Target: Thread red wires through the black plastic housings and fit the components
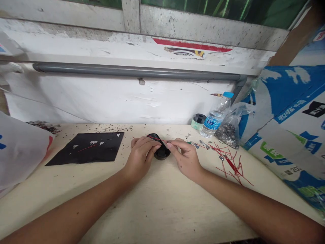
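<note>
A thin red wire [157,138] stretches between my two hands over a black object [162,151] on the table. My left hand [142,152] is closed with its fingertips pinched near the wire's left part. My right hand [185,156] pinches the wire's right end, where something small sits that is too tiny to make out. To the right lies a loose pile of red wires [235,166], with small metal pieces [203,144] beside it. At the left, a black sheet [93,150] bears a few small pieces and one red wire.
A water bottle [213,120], a round tape-like roll [198,121] and a clear bag of metal parts [228,130] stand at the back right. A large blue and white box [286,128] borders the right; a white bag [22,149] the left. A grey pipe [127,71] crosses the wall.
</note>
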A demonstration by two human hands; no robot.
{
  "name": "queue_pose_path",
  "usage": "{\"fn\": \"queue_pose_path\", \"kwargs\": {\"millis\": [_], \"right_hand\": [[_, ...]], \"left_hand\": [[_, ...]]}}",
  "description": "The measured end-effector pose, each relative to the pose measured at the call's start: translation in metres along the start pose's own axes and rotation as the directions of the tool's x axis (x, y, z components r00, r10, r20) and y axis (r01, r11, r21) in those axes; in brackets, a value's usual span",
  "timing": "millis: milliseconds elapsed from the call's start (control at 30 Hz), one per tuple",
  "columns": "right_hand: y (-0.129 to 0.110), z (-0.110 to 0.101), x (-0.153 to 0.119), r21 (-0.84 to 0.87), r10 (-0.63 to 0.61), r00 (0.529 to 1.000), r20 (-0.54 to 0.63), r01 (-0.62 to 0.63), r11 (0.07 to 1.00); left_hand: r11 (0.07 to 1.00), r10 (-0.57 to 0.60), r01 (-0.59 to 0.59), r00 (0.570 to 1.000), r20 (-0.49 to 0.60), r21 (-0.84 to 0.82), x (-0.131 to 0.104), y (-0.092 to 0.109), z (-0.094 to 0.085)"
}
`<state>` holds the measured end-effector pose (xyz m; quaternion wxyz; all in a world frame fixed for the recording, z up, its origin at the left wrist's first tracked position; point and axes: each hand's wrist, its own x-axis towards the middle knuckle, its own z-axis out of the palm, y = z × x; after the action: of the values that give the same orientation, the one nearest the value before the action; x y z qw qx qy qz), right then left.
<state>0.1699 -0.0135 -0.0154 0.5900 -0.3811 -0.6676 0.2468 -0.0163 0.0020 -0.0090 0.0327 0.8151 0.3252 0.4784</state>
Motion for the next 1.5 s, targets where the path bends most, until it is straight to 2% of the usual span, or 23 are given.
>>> {"fn": "queue_pose_path", "kwargs": {"millis": [100, 233, 300, 400, 500, 600, 667, 767, 967, 1133, 1200, 1333, 1500], "right_hand": [[0.003, -0.001, 0.001, 0.006, 0.006, 0.998, -0.066, -0.005, 1.0], [0.005, -0.004, 0.003, 0.005, 0.038, 0.989, -0.141, -0.037, 0.999], [0.005, -0.005, 0.004, -0.006, 0.049, 0.987, -0.15, -0.05, 0.999], [0.004, -0.005, 0.003, -0.032, 0.037, 0.99, -0.135, -0.042, 0.999], [0.004, -0.004, 0.002, -0.046, 0.008, 0.993, -0.121, -0.014, 0.999], [0.004, -0.004, 0.001, -0.046, -0.005, 0.991, -0.132, -0.001, 0.999], [0.004, -0.003, 0.001, -0.039, -0.016, 0.993, -0.114, 0.012, 0.999], [0.002, -0.002, 0.001, -0.017, -0.05, 0.999, -0.018, 0.049, 0.999], [-0.004, 0.0, 0.001, -0.033, -0.07, 0.988, 0.14, 0.076, 0.997], [-0.004, 0.0, 0.0, 0.033, -0.047, 0.994, 0.099, 0.044, 0.998], [-0.003, -0.001, 0.0, 0.034, -0.042, 0.991, 0.126, 0.038, 0.999], [-0.002, 0.0, 0.0, -0.016, -0.047, 0.978, 0.205, 0.051, 0.999], [-0.002, -0.002, 0.0, -0.096, -0.088, 0.981, 0.174, 0.106, 0.99]], "left_hand": [[1.0, -0.009, 0.009, 1.0, 0.024, 0.019, 0.0, 0.005, -0.004], [0.985, 0.17, -0.173, 0.979, 0.115, 0.012, 0.0, 0.013, -0.007], [0.979, 0.199, -0.202, 0.973, 0.114, 0.009, -0.001, 0.016, -0.006], [0.986, 0.166, -0.167, 0.984, 0.071, 0.01, -0.002, 0.015, -0.006], [0.988, 0.156, -0.156, 0.981, 0.111, -0.014, -0.002, 0.01, -0.006], [0.996, 0.091, -0.091, 0.993, 0.078, -0.008, -0.002, 0.006, -0.005], [0.999, 0.05, -0.05, 0.993, 0.104, -0.003, -0.003, 0.004, -0.005], [0.999, 0.039, -0.034, 0.987, 0.153, -0.035, -0.003, 0.005, -0.005], [0.988, 0.071, -0.069, 0.997, 0.007, -0.135, -0.002, 0.009, 0.0], [0.988, 0.036, -0.037, 0.999, -0.005, -0.149, -0.003, 0.007, 0.003], [0.986, 0.014, -0.013, 1.0, 0.005, -0.166, -0.004, 0.007, 0.003], [0.969, -0.022, 0.012, 0.999, -0.035, -0.249, -0.004, 0.009, 0.004], [0.97, -0.023, 0.015, 0.999, -0.029, -0.243, -0.003, 0.008, 0.003]]}}
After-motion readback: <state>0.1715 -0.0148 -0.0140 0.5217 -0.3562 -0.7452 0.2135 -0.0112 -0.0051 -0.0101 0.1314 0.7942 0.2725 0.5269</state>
